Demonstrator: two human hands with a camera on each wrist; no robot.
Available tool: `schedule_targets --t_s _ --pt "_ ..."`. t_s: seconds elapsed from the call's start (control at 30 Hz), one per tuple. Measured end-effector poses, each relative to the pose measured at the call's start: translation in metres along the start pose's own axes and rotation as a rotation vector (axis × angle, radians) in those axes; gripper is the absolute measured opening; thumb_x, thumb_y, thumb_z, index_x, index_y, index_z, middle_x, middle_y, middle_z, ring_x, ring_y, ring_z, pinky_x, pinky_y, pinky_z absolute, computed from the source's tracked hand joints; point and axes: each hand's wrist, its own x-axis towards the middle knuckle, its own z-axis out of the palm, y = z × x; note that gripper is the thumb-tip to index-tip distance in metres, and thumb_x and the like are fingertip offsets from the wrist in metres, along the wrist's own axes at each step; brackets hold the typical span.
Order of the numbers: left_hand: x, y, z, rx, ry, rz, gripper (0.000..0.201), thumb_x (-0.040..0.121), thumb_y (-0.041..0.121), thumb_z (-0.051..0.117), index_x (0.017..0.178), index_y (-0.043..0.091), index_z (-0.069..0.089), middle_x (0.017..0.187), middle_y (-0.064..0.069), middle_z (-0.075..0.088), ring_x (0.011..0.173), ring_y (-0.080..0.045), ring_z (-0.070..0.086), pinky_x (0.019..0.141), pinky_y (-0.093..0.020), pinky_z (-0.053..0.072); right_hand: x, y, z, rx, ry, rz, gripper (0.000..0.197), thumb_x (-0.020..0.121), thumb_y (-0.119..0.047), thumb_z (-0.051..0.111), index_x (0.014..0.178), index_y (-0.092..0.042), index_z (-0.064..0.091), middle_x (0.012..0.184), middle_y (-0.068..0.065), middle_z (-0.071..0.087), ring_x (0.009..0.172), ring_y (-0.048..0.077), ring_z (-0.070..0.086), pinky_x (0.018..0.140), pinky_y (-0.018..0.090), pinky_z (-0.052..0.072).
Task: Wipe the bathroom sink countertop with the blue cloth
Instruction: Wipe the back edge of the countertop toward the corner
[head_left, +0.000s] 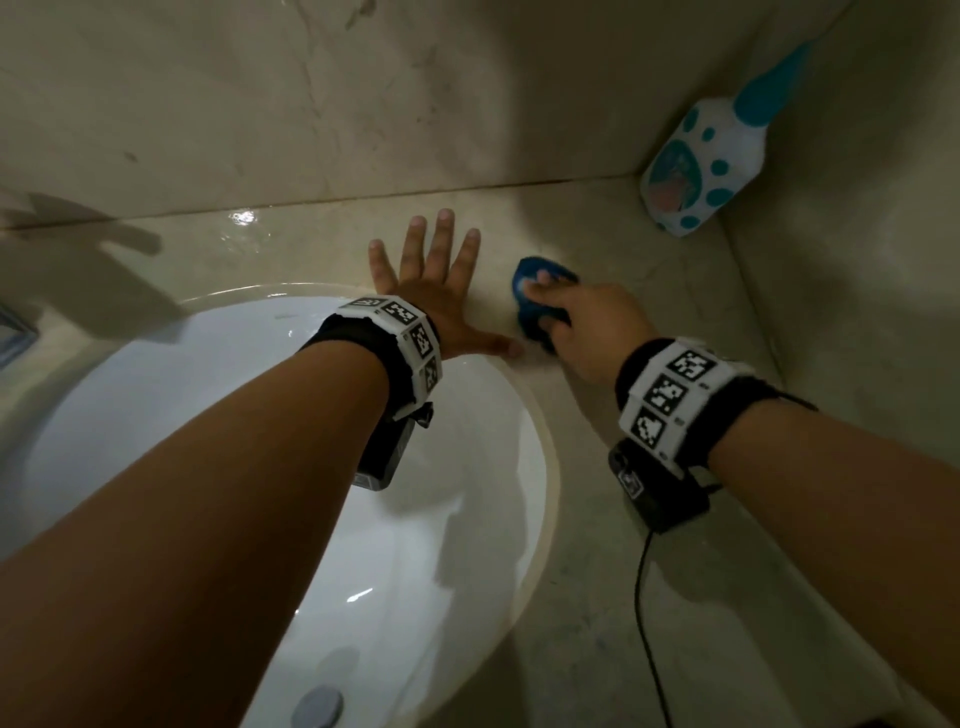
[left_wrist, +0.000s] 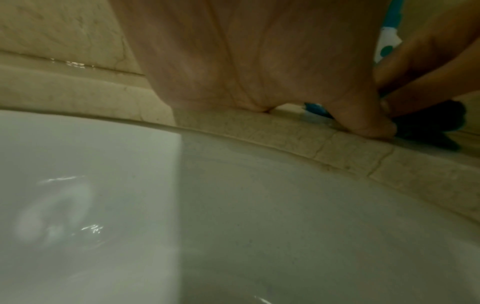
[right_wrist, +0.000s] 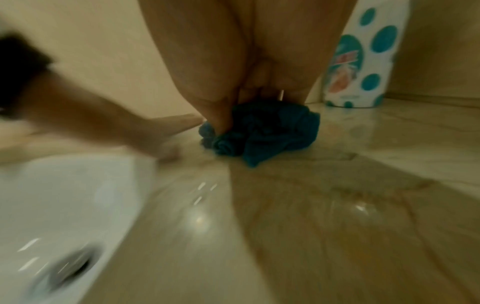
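Your right hand (head_left: 592, 332) gripped the bunched blue cloth (head_left: 540, 291), fingers curled over it, pressing it onto the countertop (head_left: 649, 597) just right of the sink (head_left: 457, 545). Your left hand (head_left: 436, 296) lay flat on the countertop behind the sink rim, fingers spread and straight, holding nothing, its thumb almost at the cloth. A white bottle (head_left: 696, 166) with teal dots stood in the far corner; its label was too blurred to read. Both wrist bands carried black-and-white square markers.

Wet beige countertop (head_left: 597, 519): bunched blue cloth (head_left: 540, 291) at centre, spotted bottle (head_left: 691, 171) at two o'clock, left hand (head_left: 431, 291) flat beside the cloth.
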Motion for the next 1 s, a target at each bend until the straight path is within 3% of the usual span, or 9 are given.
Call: schedule_targets --t_s 0.07,0.2,0.33,0.43,0.53,0.6,0.7,0.83,1.0 --pt "0.001 -0.001 0.002 0.005 0.002 0.005 0.126 0.059 0.089 0.047 0.145 0.03 -0.025 0.15 0.0 -0.037 0.139 -0.027 -0.03 0.109 -0.061 -0.014 0.018 0.008 -0.012 -0.109 -0.021 0.069 0.05 0.099 -0.02 0.039 0.147 -0.022 0.027 0.153 0.007 0.03 0.136 0.027 0.036 0.111 0.03 0.026" --pt "0.003 -0.001 0.003 0.004 0.003 0.006 0.127 0.058 0.089 0.046 0.144 0.029 -0.026 0.149 -0.001 -0.038 0.139 -0.027 -0.032 0.109 -0.062 -0.015 0.057 0.003 -0.031 -0.224 -0.123 0.163 0.055 0.102 -0.022 0.028 0.151 -0.018 0.002 0.159 0.008 0.001 0.143 0.031 0.019 0.116 0.037 0.018" --pt "0.003 0.001 0.002 0.016 0.006 0.0 0.128 0.057 0.09 0.047 0.145 0.03 -0.024 0.15 -0.001 -0.036 0.139 -0.027 -0.03 0.109 -0.062 -0.015 0.057 -0.022 -0.027 -0.198 -0.059 0.098 0.056 0.101 -0.019 0.034 0.151 -0.013 0.01 0.158 0.01 0.012 0.142 0.03 0.022 0.115 0.036 0.021" --pt "0.001 0.001 0.0 0.005 0.004 -0.007 0.126 0.059 0.088 0.048 0.145 0.03 -0.024 0.151 -0.001 -0.035 0.14 -0.027 -0.03 0.109 -0.061 -0.014 0.027 -0.031 -0.007 -0.155 -0.105 -0.012 0.056 0.1 -0.016 0.037 0.15 -0.017 0.012 0.159 0.006 0.01 0.144 0.023 0.018 0.116 0.029 0.017" --pt "0.001 0.001 -0.001 0.005 -0.001 -0.004 0.126 0.059 0.087 0.05 0.145 0.03 -0.024 0.151 -0.001 -0.035 0.14 -0.027 -0.03 0.11 -0.061 -0.014 0.0 -0.014 0.01 0.003 0.008 -0.087 0.052 0.098 -0.012 0.043 0.147 -0.02 0.028 0.157 0.003 0.019 0.144 0.017 0.02 0.115 0.022 0.013" --pt "0.001 0.0 0.0 0.014 -0.002 -0.005 0.128 0.057 0.088 0.049 0.145 0.03 -0.025 0.15 0.0 -0.036 0.139 -0.027 -0.031 0.109 -0.061 -0.014 -0.002 0.002 0.008 0.102 0.044 -0.026 0.048 0.097 -0.014 0.045 0.143 -0.022 0.036 0.154 0.004 0.027 0.141 0.019 0.029 0.113 0.02 0.017" --pt "0.002 -0.001 0.002 0.01 0.002 0.004 0.131 0.054 0.09 0.048 0.144 0.03 -0.025 0.15 0.0 -0.037 0.139 -0.027 -0.032 0.109 -0.061 -0.015 0.016 0.019 -0.009 0.044 -0.004 0.094 0.05 0.1 -0.02 0.038 0.148 -0.022 0.025 0.156 0.006 0.023 0.138 0.027 0.031 0.11 0.025 0.021" --pt "0.003 -0.001 0.004 0.007 0.001 0.004 0.132 0.052 0.091 0.048 0.144 0.031 -0.026 0.149 0.0 -0.039 0.138 -0.027 -0.034 0.108 -0.062 -0.016 0.048 0.005 -0.033 -0.16 -0.081 0.163 0.054 0.102 -0.021 0.028 0.151 -0.017 0.004 0.159 0.006 0.001 0.144 0.029 0.016 0.115 0.034 0.016" --pt "0.001 0.002 0.001 0.008 -0.002 -0.008 0.131 0.054 0.09 0.049 0.145 0.03 -0.025 0.15 -0.001 -0.036 0.139 -0.027 -0.032 0.108 -0.062 -0.015 0.044 -0.038 -0.02 -0.196 -0.127 0.018 0.057 0.1 -0.02 0.035 0.151 -0.016 0.009 0.159 0.004 0.005 0.144 0.024 0.018 0.114 0.032 0.019"
